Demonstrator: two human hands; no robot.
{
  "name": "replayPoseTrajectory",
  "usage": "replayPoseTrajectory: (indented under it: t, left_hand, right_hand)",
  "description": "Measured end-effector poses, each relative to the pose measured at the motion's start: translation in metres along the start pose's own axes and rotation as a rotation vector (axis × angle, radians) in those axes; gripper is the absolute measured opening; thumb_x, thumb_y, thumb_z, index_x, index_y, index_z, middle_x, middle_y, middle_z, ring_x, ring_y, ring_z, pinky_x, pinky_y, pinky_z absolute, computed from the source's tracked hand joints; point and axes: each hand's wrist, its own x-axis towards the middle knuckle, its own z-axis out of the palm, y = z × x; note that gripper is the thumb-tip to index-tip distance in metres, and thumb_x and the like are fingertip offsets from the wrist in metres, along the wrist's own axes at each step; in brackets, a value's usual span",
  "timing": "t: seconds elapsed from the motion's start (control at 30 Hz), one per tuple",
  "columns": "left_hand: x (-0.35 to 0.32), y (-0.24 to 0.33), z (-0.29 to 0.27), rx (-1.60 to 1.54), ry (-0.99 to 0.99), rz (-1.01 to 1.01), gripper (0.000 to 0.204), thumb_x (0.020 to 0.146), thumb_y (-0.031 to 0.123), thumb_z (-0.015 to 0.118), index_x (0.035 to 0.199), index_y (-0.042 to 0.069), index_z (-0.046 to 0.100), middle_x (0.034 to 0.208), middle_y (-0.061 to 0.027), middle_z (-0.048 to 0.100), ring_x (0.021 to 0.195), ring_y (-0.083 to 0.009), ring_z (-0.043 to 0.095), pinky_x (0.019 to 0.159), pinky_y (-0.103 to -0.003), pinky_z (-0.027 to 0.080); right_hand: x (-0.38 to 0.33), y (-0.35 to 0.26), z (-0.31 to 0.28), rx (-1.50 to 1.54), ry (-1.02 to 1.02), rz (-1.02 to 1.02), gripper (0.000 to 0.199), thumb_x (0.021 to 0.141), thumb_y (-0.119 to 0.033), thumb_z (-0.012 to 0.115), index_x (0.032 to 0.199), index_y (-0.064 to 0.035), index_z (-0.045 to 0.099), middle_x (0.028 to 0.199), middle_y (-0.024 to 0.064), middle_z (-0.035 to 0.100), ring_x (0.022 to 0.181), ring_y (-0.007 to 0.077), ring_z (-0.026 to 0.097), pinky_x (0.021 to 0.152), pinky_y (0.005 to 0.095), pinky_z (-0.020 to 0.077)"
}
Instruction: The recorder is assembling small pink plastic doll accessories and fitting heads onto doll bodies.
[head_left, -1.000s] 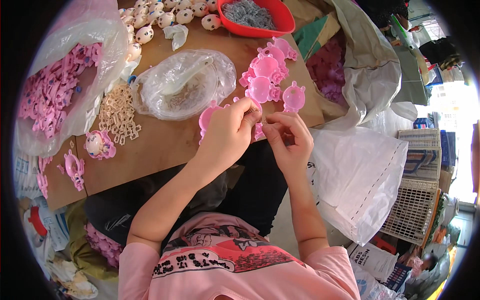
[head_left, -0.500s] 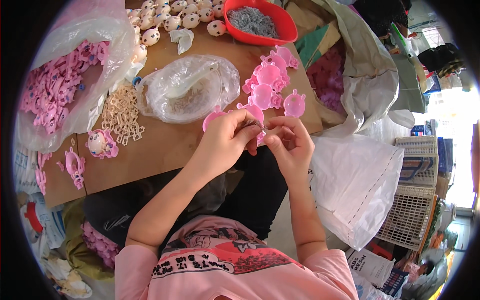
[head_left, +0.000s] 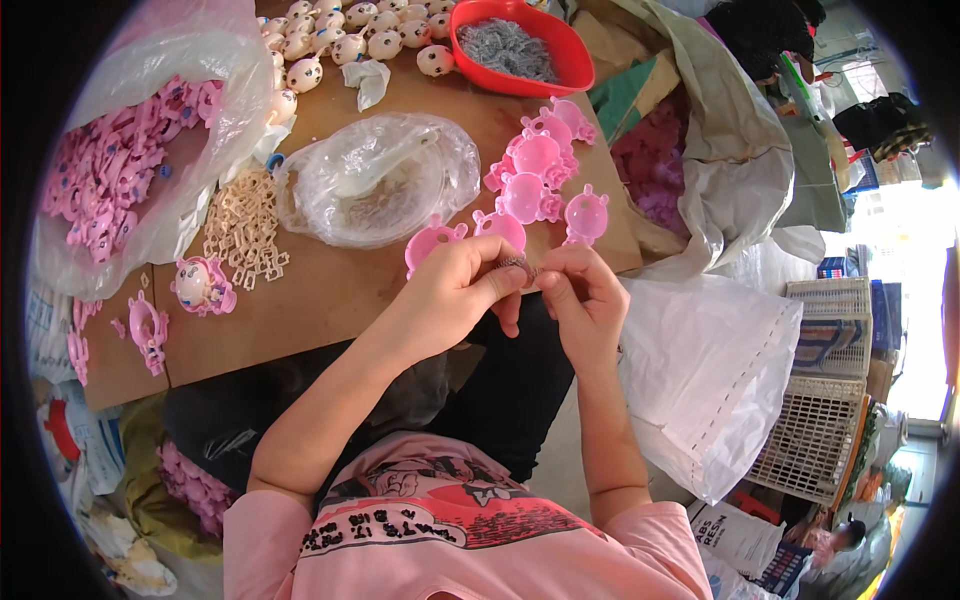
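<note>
Over the table's near edge, my left hand (head_left: 452, 295) is closed round a small clump of dark coiled metal pieces that look like springs (head_left: 518, 265). My right hand (head_left: 588, 302) pinches at the clump's right end with thumb and forefinger; the fingertips of both hands almost meet there. What lies inside the left fingers is hidden. Just beyond the hands, several round pink plastic shells with small ears (head_left: 527, 197) lie on the table. A red bowl (head_left: 578, 62) farther back holds a heap of grey, tangled, spring-like pieces.
The brown table (head_left: 330, 290) also bears a clear plastic bag (head_left: 390, 150), a pile of beige links (head_left: 240, 225), several cream character heads (head_left: 384, 44) and a pink assembled toy (head_left: 203, 287). A bag of pink parts (head_left: 120, 170) stands left; a white sack (head_left: 710, 370) hangs right.
Both hands stay close together over the table edge. My right fingers have closed more tightly at the clump's end, and the light bit at their tips no longer shows. The view has shifted slightly.
</note>
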Motion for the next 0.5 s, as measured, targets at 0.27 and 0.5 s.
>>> replayPoseTrajectory:
  t: [0.27, 0.5]
  left_hand:
    - [-0.0049, -0.0042, 0.0064, 0.347, 0.198, 0.192, 0.008, 0.094, 0.004, 0.054, 0.095, -0.003, 0.058, 0.068, -0.0042, 0.06, 0.062, -0.0083, 0.058, 0.057, -0.023, 0.043]
    - [-0.0037, -0.0002, 0.0011, 0.104, 0.164, 0.097, 0.009, 0.095, 0.005, 0.054, 0.093, -0.003, 0.058, 0.068, -0.0043, 0.061, 0.061, -0.0097, 0.06, 0.057, -0.023, 0.045]
  right_hand:
    - [0.0039, -0.0104, 0.0026, 0.104, 0.009, 0.279, 0.009, 0.087, -0.005, 0.07, 0.089, -0.0003, 0.063, 0.076, -0.0013, 0.061, 0.064, 0.0032, 0.052, 0.055, 0.019, 0.0407]
    - [0.0025, -0.0023, 0.0045, -0.134, 0.023, -0.014, 0.01, 0.08, -0.001, 0.072, 0.087, -0.0011, 0.065, 0.081, 0.0029, 0.063, 0.061, 0.0068, 0.053, 0.053, 0.0207, 0.0418]
